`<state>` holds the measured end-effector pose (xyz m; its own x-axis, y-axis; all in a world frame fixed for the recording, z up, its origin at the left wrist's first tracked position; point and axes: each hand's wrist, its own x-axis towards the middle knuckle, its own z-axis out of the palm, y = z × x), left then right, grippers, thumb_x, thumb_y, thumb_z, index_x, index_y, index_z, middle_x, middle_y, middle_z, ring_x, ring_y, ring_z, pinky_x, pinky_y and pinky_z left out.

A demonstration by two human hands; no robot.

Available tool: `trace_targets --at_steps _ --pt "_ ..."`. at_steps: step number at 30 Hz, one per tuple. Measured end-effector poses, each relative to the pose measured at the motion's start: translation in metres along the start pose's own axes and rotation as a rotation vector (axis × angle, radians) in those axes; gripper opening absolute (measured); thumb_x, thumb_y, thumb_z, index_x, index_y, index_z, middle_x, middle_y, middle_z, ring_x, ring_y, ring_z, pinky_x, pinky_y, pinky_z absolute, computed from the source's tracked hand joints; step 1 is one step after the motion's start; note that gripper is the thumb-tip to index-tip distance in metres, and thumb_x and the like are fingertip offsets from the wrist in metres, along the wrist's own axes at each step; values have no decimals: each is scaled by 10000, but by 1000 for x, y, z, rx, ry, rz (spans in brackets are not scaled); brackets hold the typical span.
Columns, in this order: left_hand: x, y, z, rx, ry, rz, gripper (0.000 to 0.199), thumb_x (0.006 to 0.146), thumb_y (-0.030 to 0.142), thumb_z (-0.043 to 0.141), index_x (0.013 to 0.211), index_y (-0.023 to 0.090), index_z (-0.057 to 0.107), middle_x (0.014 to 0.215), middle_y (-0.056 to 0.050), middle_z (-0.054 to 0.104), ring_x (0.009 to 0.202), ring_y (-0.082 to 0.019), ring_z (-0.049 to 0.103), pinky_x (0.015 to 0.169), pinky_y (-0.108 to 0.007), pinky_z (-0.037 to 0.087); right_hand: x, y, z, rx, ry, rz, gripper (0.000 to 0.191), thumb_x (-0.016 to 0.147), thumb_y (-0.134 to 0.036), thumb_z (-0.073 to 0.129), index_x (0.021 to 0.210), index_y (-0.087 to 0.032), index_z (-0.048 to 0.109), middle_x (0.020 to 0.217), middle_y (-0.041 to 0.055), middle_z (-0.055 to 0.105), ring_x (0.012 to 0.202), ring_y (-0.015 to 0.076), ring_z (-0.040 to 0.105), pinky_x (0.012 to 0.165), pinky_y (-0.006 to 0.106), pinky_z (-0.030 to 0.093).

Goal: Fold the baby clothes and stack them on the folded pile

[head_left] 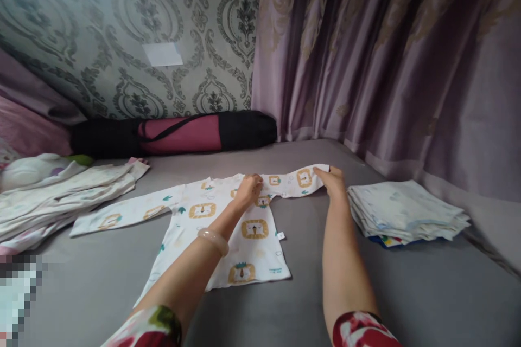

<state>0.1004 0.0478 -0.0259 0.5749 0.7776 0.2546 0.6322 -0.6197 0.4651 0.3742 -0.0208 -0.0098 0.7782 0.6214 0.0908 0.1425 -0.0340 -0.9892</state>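
A small white long-sleeved baby shirt [222,222] with yellow lion faces and green leaf prints lies spread out on a grey sheet. Its left-side sleeve stretches flat toward the pile of clothes. My left hand [250,188], below a pale bangle [214,241] on the wrist, is closed at the shirt's right shoulder, fingertips pressed on the cloth. At the end of the right-side sleeve, my right hand [334,180] pinches the cuff, which is lifted slightly off the sheet. My left forearm covers part of the shirt's front.
Folded light cloths [407,209] are stacked at the right. Layered baby clothes [69,195] lie at the left beside a white plush toy [30,171]. A black and maroon long bag [179,133] rests along the wall. Purple curtains [366,49] hang at the back right.
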Motion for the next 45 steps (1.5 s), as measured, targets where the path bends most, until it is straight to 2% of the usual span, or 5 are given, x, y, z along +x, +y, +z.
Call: trace_targets --at_steps 7,15,33,41,45 --pt "-4 -19 20 3 45 148 337 913 355 503 1173 174 616 1302 -112 593 1214 -248 516 1071 -383 361 -5 -32 12 507 102 199 150 685 -196 776 719 -165 633 548 -55 652 467 95 593 450 175 482" --pt "1 -14 14 142 -209 26 706 851 611 501 1407 182 426 1529 -118 355 1330 -354 333 1097 -467 293 -20 -60 40 894 55 403 146 869 -138 640 741 -180 584 616 -50 669 552 81 648 539 155 541" --pt "33 15 -17 342 -506 -138 1050 589 738 653 1444 206 356 1484 -200 370 1368 -398 284 1080 -584 211 -69 -93 91 903 -344 327 74 842 -184 660 781 -186 619 699 -12 713 654 122 686 540 180 550" --pt "14 3 -20 114 -335 -86 955 626 692 698 1402 211 419 1562 -236 232 1455 -429 105 1097 -654 117 -71 -87 97 855 -340 358 66 828 -214 676 828 -187 616 721 -2 719 687 136 698 582 203 577" --pt "-16 -10 -40 -164 -126 -131 694 767 557 657 1336 191 503 1472 -198 415 1386 -363 336 1107 -518 284 -77 -89 100 854 -365 378 46 836 -187 666 827 -178 622 714 -6 715 665 123 689 579 191 566"
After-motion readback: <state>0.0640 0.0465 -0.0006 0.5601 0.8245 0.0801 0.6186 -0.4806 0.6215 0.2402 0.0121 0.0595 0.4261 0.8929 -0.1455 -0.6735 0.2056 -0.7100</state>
